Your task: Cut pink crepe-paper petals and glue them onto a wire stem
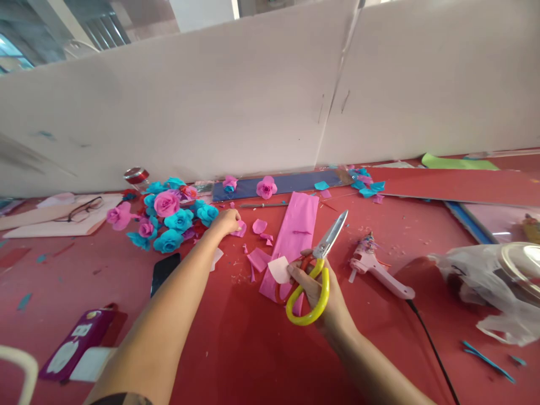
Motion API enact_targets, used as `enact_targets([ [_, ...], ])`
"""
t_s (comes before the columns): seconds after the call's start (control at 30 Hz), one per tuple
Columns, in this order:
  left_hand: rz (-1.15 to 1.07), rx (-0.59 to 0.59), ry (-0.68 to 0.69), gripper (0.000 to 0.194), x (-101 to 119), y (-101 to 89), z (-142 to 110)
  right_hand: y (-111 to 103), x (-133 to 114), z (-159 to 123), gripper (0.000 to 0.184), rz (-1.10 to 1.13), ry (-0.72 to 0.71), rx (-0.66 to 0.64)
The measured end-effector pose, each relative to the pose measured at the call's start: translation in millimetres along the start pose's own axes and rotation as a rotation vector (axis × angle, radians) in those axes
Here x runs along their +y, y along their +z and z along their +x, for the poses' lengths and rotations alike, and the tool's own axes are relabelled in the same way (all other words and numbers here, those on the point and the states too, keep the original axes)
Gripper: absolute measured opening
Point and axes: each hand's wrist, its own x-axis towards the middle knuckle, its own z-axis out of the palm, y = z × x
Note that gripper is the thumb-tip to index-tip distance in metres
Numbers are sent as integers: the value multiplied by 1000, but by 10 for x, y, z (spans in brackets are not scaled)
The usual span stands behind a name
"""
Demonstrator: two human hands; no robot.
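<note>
My right hand (331, 301) is closed around scissors (331, 236) with a yellow handle loop, their blades pointing up and away. Its thumb and finger also pinch a pale petal-shaped paper piece (279, 270). Below them lies a folded strip of pink crepe paper (295, 225). My left hand (228, 221) reaches to the table beside the flowers, its fingers closed on a pink paper petal (239, 229); the fingertips are partly hidden. Loose pink petals (259, 226) and scraps (259, 259) lie between my hands. A bunch of pink and blue paper flowers (169, 216) sits left of my left hand.
A pink glue gun (377, 270) with a black cord lies at right, near a plastic bag (472, 275). Phone (164, 273), purple case (78, 343) and eyeglasses (84, 209) are at left. Single flowers (266, 187) rest at the back, before a white partition (189, 112).
</note>
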Motion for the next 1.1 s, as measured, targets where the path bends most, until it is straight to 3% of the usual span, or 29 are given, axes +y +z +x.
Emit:
enact_targets([
  [0.13,-98,73,72,12,13,-95,-56,6,-10,2,38,-9,-3,12],
  [0.23,-172,147,173,18,-12,-139,-140,7,-17,11,39,-19,-3,24],
  [0.37,-161,129,271,23,-93,-59,-331,-3,-9,25,41,-16,-13,37],
  [0.5,-75,158,250,31,-101,-18,-497,-14,7,23,41,-17,-4,30],
  [0.83,-11,262,196,22,205,216,-543,-34,11,33,39,-55,-22,29],
  [1.0,-73,233,412,24,404,345,-537,-24,-19,20,40,-13,-23,24],
  [1.1,-96,271,367,22,433,392,-518,-25,-25,17,40,-17,-25,30],
])
